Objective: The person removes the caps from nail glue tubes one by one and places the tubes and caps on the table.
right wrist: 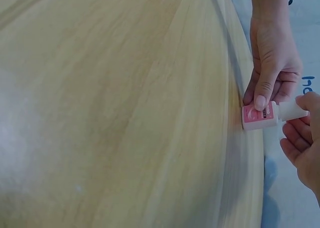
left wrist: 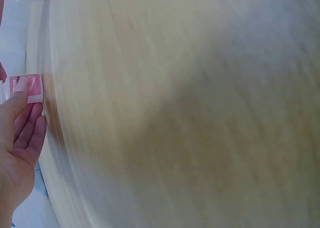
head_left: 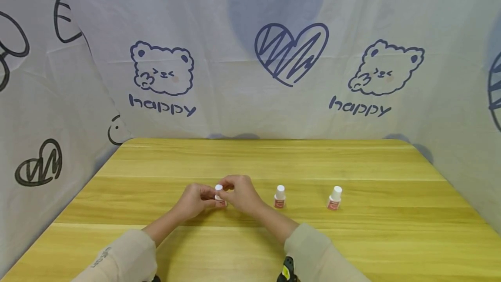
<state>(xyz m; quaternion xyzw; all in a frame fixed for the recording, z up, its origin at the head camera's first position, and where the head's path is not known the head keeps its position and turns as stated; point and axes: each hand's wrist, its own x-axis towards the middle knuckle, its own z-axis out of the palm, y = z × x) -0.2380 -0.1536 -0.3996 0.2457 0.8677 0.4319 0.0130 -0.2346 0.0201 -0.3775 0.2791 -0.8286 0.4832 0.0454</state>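
Observation:
On the wooden table, left of centre in the head view, stands a small white bottle [head_left: 222,204] with a pink label. My left hand [head_left: 192,201] grips its body from the left, thumb across the label [right wrist: 252,116] in the right wrist view. From the other side my right hand [head_left: 242,196] pinches the white cap [right wrist: 292,111] between thumb and fingers. The cap sits at the bottle's neck. In the left wrist view the bottle [left wrist: 36,87] shows at the left edge, with the left thumb over its label.
Two similar capped bottles stand upright to the right, one nearer [head_left: 279,197] and one farther [head_left: 334,199]. The wooden table [head_left: 250,160] reaches back to a white curtain [head_left: 235,99] printed with bears and hearts. Another such curtain [head_left: 47,108] hangs along the left side.

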